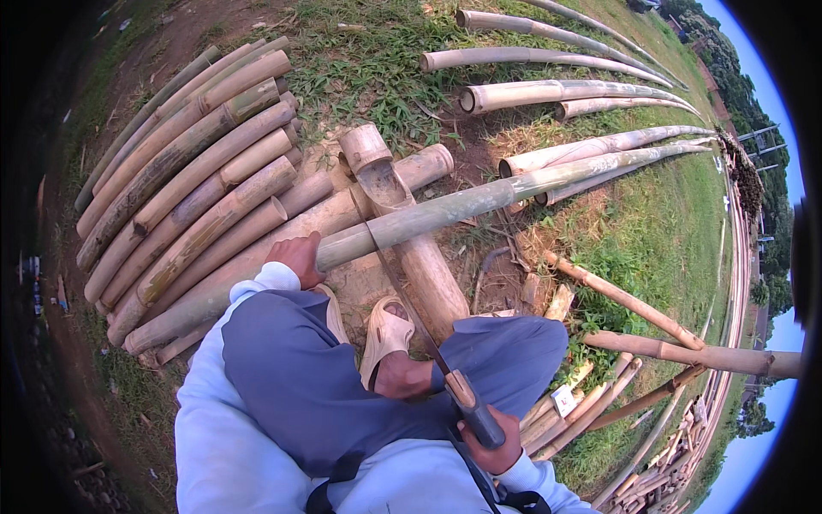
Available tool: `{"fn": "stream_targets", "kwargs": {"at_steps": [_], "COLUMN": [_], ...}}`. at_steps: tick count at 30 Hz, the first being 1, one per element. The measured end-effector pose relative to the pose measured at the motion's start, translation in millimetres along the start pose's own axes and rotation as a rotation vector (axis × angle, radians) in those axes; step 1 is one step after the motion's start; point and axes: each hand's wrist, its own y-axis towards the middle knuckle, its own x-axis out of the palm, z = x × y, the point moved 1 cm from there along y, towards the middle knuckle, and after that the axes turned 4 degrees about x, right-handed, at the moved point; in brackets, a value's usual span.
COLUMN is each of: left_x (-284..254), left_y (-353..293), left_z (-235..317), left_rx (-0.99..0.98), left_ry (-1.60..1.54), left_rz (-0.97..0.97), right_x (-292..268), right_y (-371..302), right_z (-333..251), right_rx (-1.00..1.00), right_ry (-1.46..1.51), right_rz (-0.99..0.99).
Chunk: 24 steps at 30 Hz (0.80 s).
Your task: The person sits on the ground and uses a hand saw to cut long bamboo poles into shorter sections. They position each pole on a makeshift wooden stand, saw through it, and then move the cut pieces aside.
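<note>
A long green-grey bamboo pole (pixel 462 204) runs from beside my knee away to the far right. It lies across a notched bamboo post (pixel 428 274) in front of me. My left hand (pixel 297 258) is closed around the pole's near end. In my right hand (pixel 498 443), low by my right thigh, is the dark handle of a handsaw (pixel 396 278). The saw's long thin blade slants up and left and crosses the pole a short way from my left hand. Whether its teeth have entered the bamboo, I cannot tell.
Cut bamboo lengths (pixel 193 171) lie side by side at the left. More long poles (pixel 556 92) stretch away at the far right. A crossed bamboo frame (pixel 642 341) and short pieces (pixel 591 411) are at my right. My sandalled feet (pixel 390 338) are below the blade.
</note>
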Motion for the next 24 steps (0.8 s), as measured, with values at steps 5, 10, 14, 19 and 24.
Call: {"fn": "stream_targets", "kwargs": {"at_steps": [5, 10, 14, 19, 24], "left_x": [8.6, 14.0, 9.0, 13.4, 8.8], "left_y": [8.6, 5.0, -4.2, 3.3, 0.6], "left_z": [11.4, -7.8, -2.8, 1.7, 2.0], "left_rx": [0.02, -0.02, -0.051, -0.011, 0.014], "left_ry": [0.018, 0.055, -0.012, -0.022, -0.039], "left_rz": [0.032, 0.06, 0.063, 0.067, 0.068], "right_x": [55.4, 70.0, 25.1, 72.9, 89.3], "right_y": [108.8, 131.9, 29.1, 109.2, 170.9], "right_z": [35.0, 16.8, 23.0, 26.1, 22.6], "right_rx": [-0.135, -0.15, -0.094, -0.076, -0.092], "right_ry": [0.051, 0.129, 0.088, 0.087, 0.092], "right_rz": [0.066, 0.081, -0.016, 0.091, 0.054]}}
